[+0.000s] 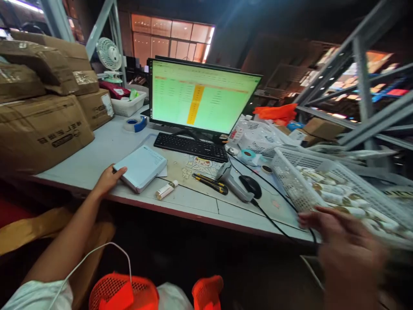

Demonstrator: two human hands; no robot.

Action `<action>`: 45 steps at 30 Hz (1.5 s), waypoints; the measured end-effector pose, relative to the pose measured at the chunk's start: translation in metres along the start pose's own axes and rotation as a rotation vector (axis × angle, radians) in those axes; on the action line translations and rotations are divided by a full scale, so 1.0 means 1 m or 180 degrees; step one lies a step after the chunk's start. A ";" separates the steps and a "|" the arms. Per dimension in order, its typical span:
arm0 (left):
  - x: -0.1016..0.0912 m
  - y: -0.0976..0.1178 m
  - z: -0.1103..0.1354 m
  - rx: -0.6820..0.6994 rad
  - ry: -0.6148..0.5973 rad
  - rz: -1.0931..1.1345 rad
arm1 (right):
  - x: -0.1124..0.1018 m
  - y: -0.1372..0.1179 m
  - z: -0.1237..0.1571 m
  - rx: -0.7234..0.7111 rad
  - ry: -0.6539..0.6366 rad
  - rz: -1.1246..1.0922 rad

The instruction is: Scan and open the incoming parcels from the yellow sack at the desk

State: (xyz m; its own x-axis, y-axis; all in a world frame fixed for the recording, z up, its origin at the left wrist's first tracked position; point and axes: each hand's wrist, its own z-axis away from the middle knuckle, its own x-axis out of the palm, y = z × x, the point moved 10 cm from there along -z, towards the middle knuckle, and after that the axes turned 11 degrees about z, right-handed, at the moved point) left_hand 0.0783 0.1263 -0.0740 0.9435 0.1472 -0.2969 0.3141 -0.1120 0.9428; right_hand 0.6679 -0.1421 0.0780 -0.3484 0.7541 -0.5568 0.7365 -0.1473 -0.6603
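A flat, pale blue-white box (142, 168) rests at the desk's front edge on the left. My left hand (109, 178) grips its near-left corner, thumb on top. Just right of the box lies a small white tube-shaped bottle (167, 190) with a label. Beside the white plastic basket (290, 181), at the right, is my right hand (345, 237), smeared by motion. Whether its fingers hold anything cannot be made out. Several similar white bottles (332, 196) fill that basket.
Behind the box stand a keyboard (190, 146) and a lit monitor (203, 97). A yellow-black utility knife (211, 184), a corded barcode scanner (234, 183) and a mouse (251, 186) lie mid-desk. Cardboard boxes (41, 133) pile up at left, near a tape roll (134, 125).
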 end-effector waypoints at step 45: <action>0.051 0.037 0.025 0.0200 -0.0474 -0.0141 | 0.168 -0.164 0.039 -0.2718 -0.2260 0.0939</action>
State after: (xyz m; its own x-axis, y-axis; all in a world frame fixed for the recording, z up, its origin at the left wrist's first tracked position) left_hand 0.1408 0.1049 -0.0577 0.9324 0.0065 -0.3615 0.3572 -0.1706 0.9183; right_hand 0.4658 -0.0161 0.0727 -0.1456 0.1915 -0.9706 0.9022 0.4283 -0.0509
